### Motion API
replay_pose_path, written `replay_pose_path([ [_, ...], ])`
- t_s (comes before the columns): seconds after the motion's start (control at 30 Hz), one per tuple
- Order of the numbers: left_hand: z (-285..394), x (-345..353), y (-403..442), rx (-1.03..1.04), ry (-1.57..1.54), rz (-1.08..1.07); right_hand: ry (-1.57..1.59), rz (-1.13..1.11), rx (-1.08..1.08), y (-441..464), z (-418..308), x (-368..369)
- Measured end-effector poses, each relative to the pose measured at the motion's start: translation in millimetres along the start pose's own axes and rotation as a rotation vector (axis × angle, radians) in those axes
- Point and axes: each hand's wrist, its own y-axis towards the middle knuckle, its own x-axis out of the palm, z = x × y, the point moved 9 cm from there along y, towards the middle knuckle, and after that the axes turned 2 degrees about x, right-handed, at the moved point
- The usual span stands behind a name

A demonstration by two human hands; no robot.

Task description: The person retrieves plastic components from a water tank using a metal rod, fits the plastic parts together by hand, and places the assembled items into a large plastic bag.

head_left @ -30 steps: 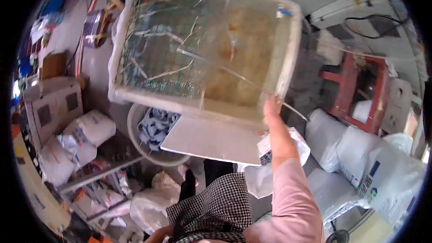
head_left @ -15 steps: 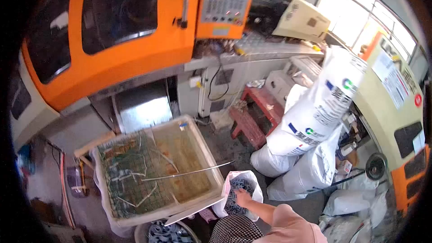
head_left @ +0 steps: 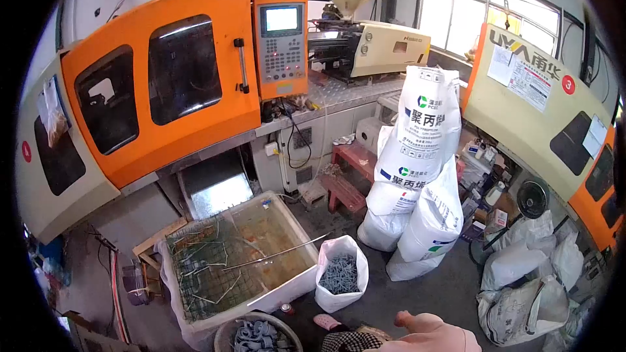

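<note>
My right hand (head_left: 404, 319) is low in the view, close to my body, below a pink sleeve (head_left: 433, 334). Its fingers are too small and foreshortened to make out, so whether it holds anything does not show. Nearest to it stands an open white sack (head_left: 328, 298) with many small grey plastic pieces (head_left: 340, 274) inside. The hand is apart from this sack. My left hand is out of view.
A white tub (head_left: 301, 285) of water with a green net (head_left: 208, 267) stands left. Below it is a basin (head_left: 225, 336) of grey parts. Tall white sacks (head_left: 417, 156) lean beside a red step stool (head_left: 344, 193). Orange moulding machines (head_left: 228, 124) stand behind.
My right hand has come out of the white sack and back toward my body. The head view has tilted up, showing more of the machines and the window.
</note>
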Motion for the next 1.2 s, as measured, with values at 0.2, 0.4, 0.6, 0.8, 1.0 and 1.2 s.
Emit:
replay_pose_path([
  [0.2, -3, 45, -8, 0.012, 0.036, -0.06, 0.254, 0.099, -0.096, -2, -28, -6],
  [0.4, -36, 118, -38, 0.072, 0.072, -0.146, 0.433, 0.45, 0.069, -19, -22, -76],
  [0.6, -70, 197, -111, -0.032, 0.016, -0.147, -0.12, 0.286, -0.155, 67, -21, -69],
  [0.8, -45, 199, -159, -0.404, -0.278, 0.045, -0.633, 0.074, -0.566, 89, -114, -48],
  [1.0, -36, 253, -189, -0.413, -0.658, 0.216, -0.408, 0.061, -0.747, 76, -251, -86],
  [1.2, 4, 322, -168, -0.026, -0.745, 0.162, -0.473, -0.125, -0.889, 112, -360, -61],
])
